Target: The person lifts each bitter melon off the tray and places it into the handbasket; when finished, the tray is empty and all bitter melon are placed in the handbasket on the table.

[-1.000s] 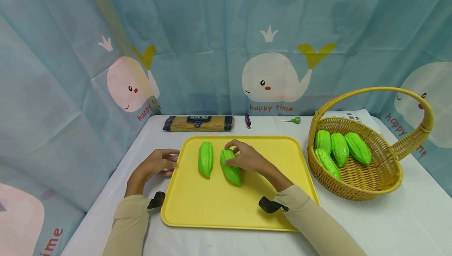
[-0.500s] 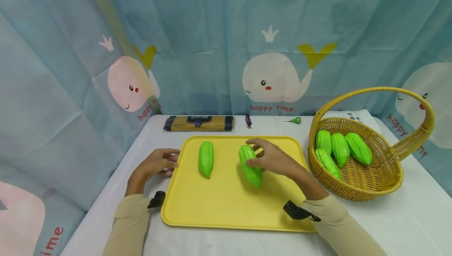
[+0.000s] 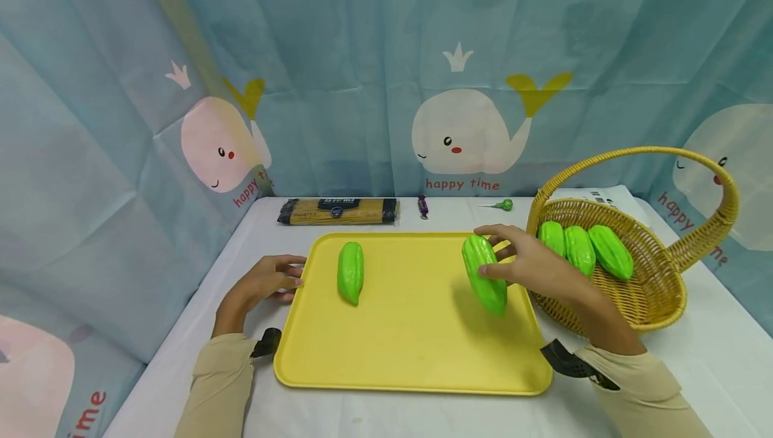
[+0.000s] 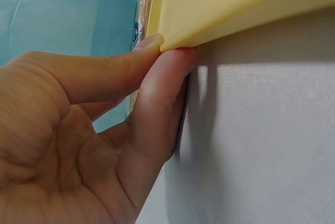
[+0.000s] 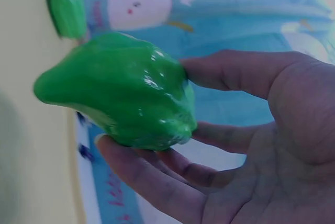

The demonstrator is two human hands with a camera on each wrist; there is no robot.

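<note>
My right hand [image 3: 534, 263] grips a glossy green ridged gourd [image 3: 483, 277], pointed at one end, above the right side of the yellow tray [image 3: 417, 357]. In the right wrist view, thumb and fingers hold the blunt end of the gourd [image 5: 125, 88], and the pointed end faces away from the palm. A second green gourd [image 3: 351, 272] lies on the left part of the tray. At the tray's left side, my left hand [image 3: 266, 280] pinches the rim; in the left wrist view, its thumb and a finger meet right at the tray's corner edge [image 4: 180, 38].
To the tray's right stands a woven basket [image 3: 664, 317] with a tall arched handle and green gourds inside, partly hidden by my right arm. Behind the tray lie a spaghetti pack [image 3: 338, 212], a purple wrapped candy [image 3: 423, 206] and a small green-headed stick [image 3: 504, 205]. A whale-print curtain hangs behind.
The right hand has lifted its gourd off the tray's middle and carried it right, towards the basket. The left hand has stayed at the tray's rim.
</note>
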